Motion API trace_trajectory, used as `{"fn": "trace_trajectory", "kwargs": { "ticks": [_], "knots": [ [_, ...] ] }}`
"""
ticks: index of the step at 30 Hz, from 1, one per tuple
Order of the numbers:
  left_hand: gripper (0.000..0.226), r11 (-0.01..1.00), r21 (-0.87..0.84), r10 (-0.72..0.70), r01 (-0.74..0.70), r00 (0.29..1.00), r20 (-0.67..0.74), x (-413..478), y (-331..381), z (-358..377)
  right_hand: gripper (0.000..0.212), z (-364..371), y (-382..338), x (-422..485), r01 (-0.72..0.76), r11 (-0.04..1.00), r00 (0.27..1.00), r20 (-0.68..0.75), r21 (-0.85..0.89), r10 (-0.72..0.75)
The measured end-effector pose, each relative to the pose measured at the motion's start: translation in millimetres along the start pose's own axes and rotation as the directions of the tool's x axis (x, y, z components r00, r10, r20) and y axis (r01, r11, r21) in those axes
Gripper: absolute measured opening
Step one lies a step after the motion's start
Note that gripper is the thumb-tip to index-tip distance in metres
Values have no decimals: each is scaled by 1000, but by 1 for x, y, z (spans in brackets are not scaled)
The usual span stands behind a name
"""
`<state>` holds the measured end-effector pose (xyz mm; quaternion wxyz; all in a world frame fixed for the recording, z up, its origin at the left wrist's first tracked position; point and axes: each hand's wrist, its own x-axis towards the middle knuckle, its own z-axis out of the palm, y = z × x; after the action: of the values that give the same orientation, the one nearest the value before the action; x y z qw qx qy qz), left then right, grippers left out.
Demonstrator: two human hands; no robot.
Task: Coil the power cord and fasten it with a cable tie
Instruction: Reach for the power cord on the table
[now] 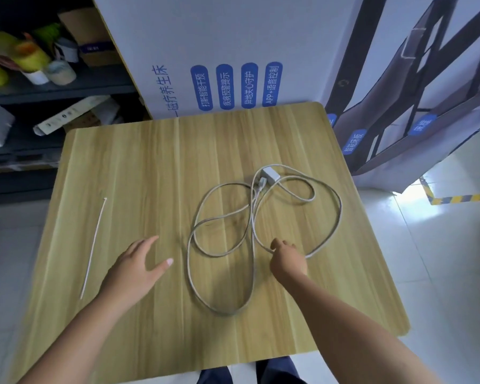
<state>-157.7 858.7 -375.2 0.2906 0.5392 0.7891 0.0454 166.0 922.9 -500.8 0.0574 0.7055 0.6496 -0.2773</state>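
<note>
Your two bare forearms enter from the near edge of the wooden table [150, 167], and above them your hands sit at the start of the coiling step. Your left hand [135, 268] is spread flat, fingers apart, over bare tabletop just left of the cord and grasping nothing. Your right hand [287, 259] reaches down onto a strand of the power cord [251, 261] where two loops meet; the fingers curl together at the strand, but you cannot tell from this view whether they have pinched it or merely touch it. The cord lies loose in several overlapping, crossing loops across the middle and right of the table, with its white adapter block [270, 174] and plug at the far side, lying on the strands there. The cable tie [93, 246] lies straight and well apart from the cord, near the left edge. Risks from here: lifting a mid-length strand, not an end, may drag the crossed loops over each other and tighten them into a tangle; the adapter block, being the heavy end, may snag or slide toward the far edge as you pull; uneven loops may spring open before you fetch the tie, since it lies beyond easy reach of the hand that will be holding the coil.
</note>
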Motion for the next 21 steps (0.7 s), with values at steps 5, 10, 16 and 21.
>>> {"fn": "trace_trajectory", "kwargs": {
  "ticks": [5, 10, 16, 21],
  "knots": [
    [67, 998, 24, 51, -52, 997, 49, 14, 24, 6, 31, -23, 49, 9, -198, 978, 976, -99, -59, 192],
    [69, 998, 39, 46, -49, 995, 92, 23, 34, 14, 32, -25, 81, 11, -300, 936, 954, -44, -183, 298],
    [67, 999, 34, 29, -34, 991, 131, 26, 26, 22, 42, -28, 37, 38, -173, 984, 983, -61, -31, 171],
    [65, 1000, 12, 1, -2, 992, 125, 31, 20, 21, 27, -41, -26, 83, -77, 969, 995, -36, 237, 88]
  ]
}}
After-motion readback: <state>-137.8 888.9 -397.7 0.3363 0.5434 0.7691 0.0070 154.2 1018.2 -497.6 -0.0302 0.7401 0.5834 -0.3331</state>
